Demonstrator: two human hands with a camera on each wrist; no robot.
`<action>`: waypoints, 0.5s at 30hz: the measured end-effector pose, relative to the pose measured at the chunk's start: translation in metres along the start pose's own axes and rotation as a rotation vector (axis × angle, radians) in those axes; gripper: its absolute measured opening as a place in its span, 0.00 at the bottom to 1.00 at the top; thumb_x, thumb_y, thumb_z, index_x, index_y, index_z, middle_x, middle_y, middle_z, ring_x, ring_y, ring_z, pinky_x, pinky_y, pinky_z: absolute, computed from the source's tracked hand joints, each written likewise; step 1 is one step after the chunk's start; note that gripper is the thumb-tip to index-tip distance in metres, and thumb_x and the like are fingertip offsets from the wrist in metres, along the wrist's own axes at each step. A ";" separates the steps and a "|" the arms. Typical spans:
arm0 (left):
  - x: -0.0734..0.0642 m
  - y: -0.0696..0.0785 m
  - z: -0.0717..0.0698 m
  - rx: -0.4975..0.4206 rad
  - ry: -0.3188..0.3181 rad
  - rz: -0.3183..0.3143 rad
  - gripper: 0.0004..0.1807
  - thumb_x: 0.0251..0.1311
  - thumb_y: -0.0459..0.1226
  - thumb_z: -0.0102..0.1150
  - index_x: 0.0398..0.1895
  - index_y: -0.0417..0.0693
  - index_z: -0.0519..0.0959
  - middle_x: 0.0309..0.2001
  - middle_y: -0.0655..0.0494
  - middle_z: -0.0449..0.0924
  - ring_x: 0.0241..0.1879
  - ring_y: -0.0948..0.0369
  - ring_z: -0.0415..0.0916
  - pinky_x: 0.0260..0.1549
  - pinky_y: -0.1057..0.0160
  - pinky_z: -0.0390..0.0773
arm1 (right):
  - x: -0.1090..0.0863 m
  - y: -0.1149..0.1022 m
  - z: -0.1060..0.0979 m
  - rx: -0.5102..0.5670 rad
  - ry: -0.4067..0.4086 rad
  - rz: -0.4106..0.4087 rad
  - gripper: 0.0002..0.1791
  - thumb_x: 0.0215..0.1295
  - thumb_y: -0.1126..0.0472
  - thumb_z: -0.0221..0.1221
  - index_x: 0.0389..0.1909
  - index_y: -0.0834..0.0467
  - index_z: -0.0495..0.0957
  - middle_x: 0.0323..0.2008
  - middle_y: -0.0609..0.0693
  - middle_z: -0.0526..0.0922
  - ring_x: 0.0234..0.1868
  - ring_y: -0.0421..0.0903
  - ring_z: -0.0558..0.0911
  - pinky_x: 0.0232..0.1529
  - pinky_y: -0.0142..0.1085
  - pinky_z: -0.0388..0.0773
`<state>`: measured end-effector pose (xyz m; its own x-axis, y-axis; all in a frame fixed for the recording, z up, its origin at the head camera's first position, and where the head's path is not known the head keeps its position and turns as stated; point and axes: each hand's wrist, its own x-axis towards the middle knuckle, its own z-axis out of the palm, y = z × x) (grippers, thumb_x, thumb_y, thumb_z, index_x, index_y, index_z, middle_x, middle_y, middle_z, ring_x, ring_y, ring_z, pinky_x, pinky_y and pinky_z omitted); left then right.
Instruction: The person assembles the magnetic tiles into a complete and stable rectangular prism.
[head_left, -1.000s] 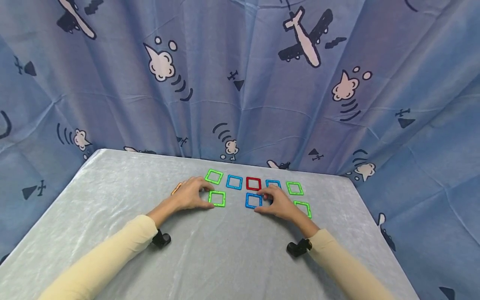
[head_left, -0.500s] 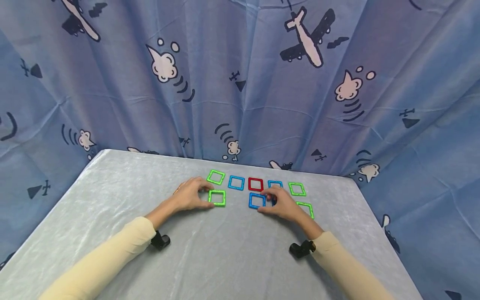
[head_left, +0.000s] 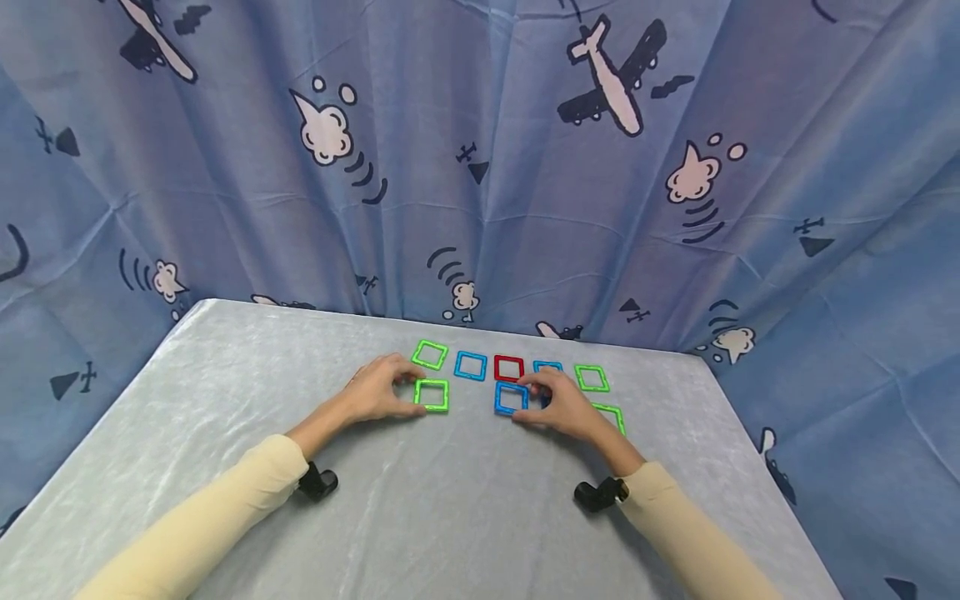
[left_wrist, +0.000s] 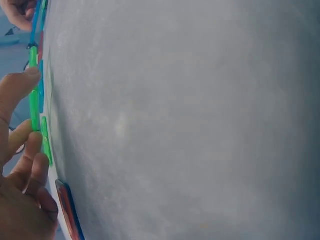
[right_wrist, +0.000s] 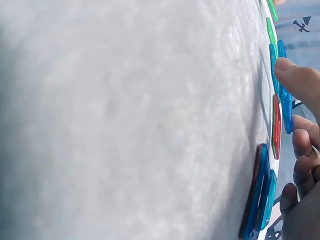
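Observation:
My left hand (head_left: 380, 388) pinches a green square frame-shaped tile (head_left: 432, 382) between thumb and fingers at its left side. In the left wrist view that green tile (left_wrist: 34, 95) stands off the grey cloth. My right hand (head_left: 558, 404) grips a blue square frame tile (head_left: 512, 386) by its right side, just in front of a red one (head_left: 508, 357). The right wrist view shows this blue tile (right_wrist: 285, 100) raised over the tiles behind. Beneath the left hand lies a red and blue stack (left_wrist: 70, 210); another stack (right_wrist: 256, 192) sits under the right hand, mostly hidden from the head view.
Along the back of the cloth-covered table (head_left: 420, 508) lie a green tile (head_left: 435, 343), a blue one (head_left: 472, 353), another blue one (head_left: 547, 363) and a green one (head_left: 591, 367). One more green tile (head_left: 619, 418) is partly behind the right hand. A blue curtain (head_left: 420, 167) hangs behind.
The green tile and the blue tile have come up slightly in their hands, a little nearer the back row. Both hands keep their grips; the other tiles stay put.

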<state>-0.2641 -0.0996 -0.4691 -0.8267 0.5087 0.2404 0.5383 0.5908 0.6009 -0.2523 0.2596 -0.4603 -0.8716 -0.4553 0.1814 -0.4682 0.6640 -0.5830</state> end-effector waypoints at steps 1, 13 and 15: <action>0.000 0.001 0.000 0.000 -0.004 -0.005 0.29 0.45 0.49 0.82 0.51 0.49 0.86 0.42 0.58 0.79 0.43 0.56 0.77 0.42 0.54 0.76 | 0.001 -0.001 0.000 0.001 -0.002 0.003 0.28 0.50 0.53 0.80 0.50 0.61 0.84 0.34 0.51 0.75 0.40 0.49 0.72 0.41 0.40 0.70; 0.008 0.008 0.003 -0.037 -0.028 0.032 0.30 0.47 0.46 0.82 0.53 0.43 0.85 0.43 0.51 0.80 0.44 0.51 0.77 0.44 0.54 0.75 | 0.007 -0.010 0.004 0.009 -0.045 -0.006 0.29 0.50 0.50 0.80 0.51 0.59 0.84 0.35 0.49 0.76 0.40 0.49 0.72 0.41 0.43 0.72; 0.009 0.007 0.005 -0.042 -0.027 0.046 0.30 0.46 0.46 0.82 0.52 0.42 0.85 0.43 0.52 0.80 0.43 0.51 0.78 0.44 0.55 0.75 | 0.007 -0.012 0.005 0.003 -0.051 -0.001 0.30 0.50 0.51 0.80 0.52 0.59 0.84 0.36 0.49 0.76 0.40 0.50 0.73 0.42 0.43 0.72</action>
<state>-0.2670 -0.0876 -0.4664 -0.7961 0.5517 0.2488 0.5681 0.5394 0.6216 -0.2525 0.2457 -0.4556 -0.8628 -0.4854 0.1417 -0.4685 0.6619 -0.5852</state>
